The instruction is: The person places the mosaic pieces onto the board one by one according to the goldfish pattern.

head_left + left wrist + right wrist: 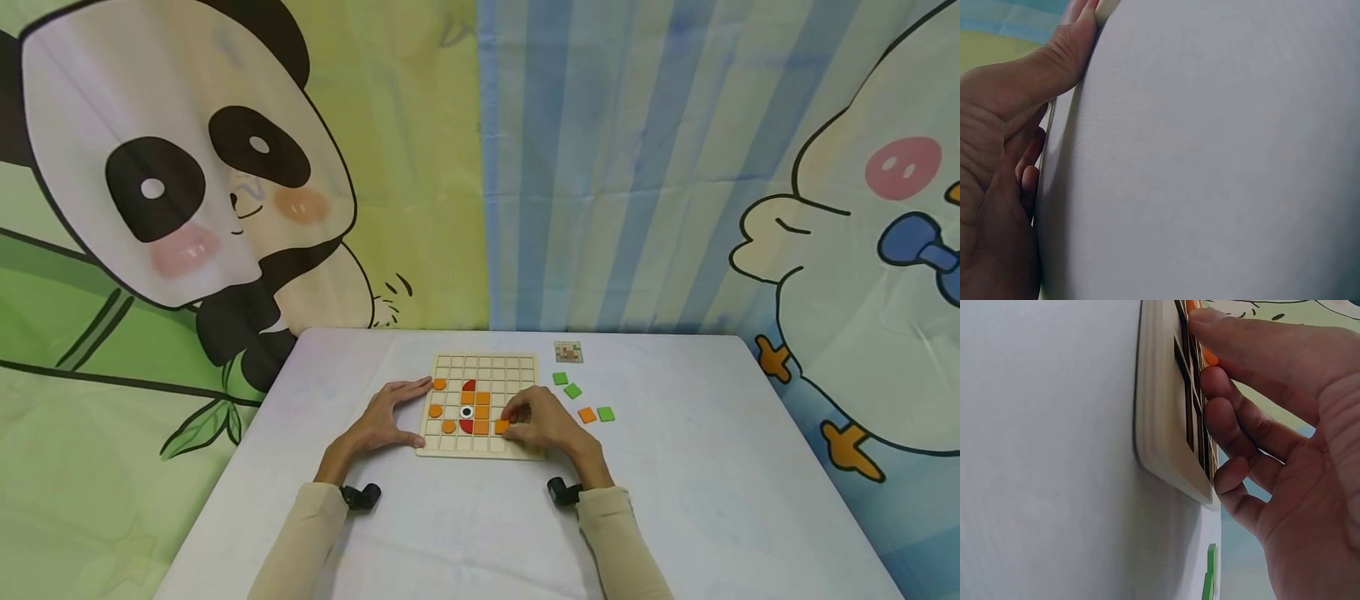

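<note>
Left hand point(386, 418) spread against the left edge of the board point(480, 455), right hand point(543, 419) pinching an orange tile point(501, 427) at the board's near right, I'd square it to the grid point(510, 375) before releasing.

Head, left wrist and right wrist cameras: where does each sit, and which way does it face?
Head: on the person's head, looking forward and down at the board on the table; both sleeves, left hand and right hand show.
Left wrist: on that wrist, looking mostly at the table; the left hand lines the left side.
Right wrist: on that wrist, looking at the board's edge; the right hand fills much of the right side.
Shared: head and right wrist both show the board and green tiles.
</note>
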Tool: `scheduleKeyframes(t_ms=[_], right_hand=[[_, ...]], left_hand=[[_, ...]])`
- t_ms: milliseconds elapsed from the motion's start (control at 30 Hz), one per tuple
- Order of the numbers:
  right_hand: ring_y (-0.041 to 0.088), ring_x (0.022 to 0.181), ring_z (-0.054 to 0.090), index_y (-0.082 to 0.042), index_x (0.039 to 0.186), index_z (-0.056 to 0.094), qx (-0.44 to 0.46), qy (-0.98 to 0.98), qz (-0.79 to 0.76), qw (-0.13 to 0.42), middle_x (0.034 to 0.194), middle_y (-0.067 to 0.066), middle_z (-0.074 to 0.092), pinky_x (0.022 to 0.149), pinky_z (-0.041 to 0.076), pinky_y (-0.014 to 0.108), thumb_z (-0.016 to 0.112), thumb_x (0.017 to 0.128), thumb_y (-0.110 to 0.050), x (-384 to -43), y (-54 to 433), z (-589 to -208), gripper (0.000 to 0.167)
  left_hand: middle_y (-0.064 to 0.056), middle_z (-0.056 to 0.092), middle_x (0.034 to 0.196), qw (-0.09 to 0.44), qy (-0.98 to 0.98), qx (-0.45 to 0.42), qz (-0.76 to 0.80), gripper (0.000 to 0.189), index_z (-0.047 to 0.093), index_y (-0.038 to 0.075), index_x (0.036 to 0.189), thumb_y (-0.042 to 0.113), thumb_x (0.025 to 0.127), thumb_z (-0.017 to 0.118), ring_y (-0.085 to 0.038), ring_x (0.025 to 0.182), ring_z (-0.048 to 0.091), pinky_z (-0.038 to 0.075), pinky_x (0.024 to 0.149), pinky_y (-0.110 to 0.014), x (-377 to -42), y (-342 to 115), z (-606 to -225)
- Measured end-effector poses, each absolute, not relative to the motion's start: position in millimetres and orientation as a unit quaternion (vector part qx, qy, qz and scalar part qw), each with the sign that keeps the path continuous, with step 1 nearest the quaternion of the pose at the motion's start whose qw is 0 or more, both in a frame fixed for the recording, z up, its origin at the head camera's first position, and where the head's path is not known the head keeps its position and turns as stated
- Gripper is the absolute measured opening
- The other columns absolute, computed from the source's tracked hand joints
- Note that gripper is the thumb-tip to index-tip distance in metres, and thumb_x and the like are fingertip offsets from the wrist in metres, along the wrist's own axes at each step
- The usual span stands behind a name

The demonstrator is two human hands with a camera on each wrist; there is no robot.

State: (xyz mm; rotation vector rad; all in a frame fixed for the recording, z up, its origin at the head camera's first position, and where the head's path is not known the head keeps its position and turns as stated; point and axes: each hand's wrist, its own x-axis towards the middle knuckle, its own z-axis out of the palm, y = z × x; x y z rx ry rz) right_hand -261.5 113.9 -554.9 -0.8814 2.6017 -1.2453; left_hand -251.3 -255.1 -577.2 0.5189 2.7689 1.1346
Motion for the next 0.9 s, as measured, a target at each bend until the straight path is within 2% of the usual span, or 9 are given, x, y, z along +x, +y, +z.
scheduleKeyframes(t_ms=[500, 900], right_hand=[[0.011, 0.083, 0.068, -0.008, 0.101, 0.085, -0.274, 0.871, -0.400, 0.074, 0.097, 0.004, 0.082, 0.078, 0.058, 0.026, 0.095, 0.085, -0.014, -256, 110, -546, 0.020], [0.008, 0.075, 0.065, -0.011, 0.095, 0.085, -0.269, 0.877, -0.393, 0.064, 0.085, -0.007, 0.076, 0.072, 0.056, 0.026, 0.092, 0.087, -0.013, -255, 110, -545, 0.012]], left_hand=[[0.002, 0.044, 0.176, 0.056, 0.909, 0.168, 0.377, 0.112, 0.052, 0.024, 0.164, 0.038, 0.067, 0.106, -0.043, 0.160, 0.034, 0.024, 0.127, -0.079, -251, -256, -579], [0.000, 0.045, 0.175, 0.048, 0.909, 0.174, 0.375, 0.111, 0.052, 0.022, 0.164, 0.039, 0.068, 0.105, -0.043, 0.159, 0.035, 0.026, 0.125, -0.080, -250, -255, -577]])
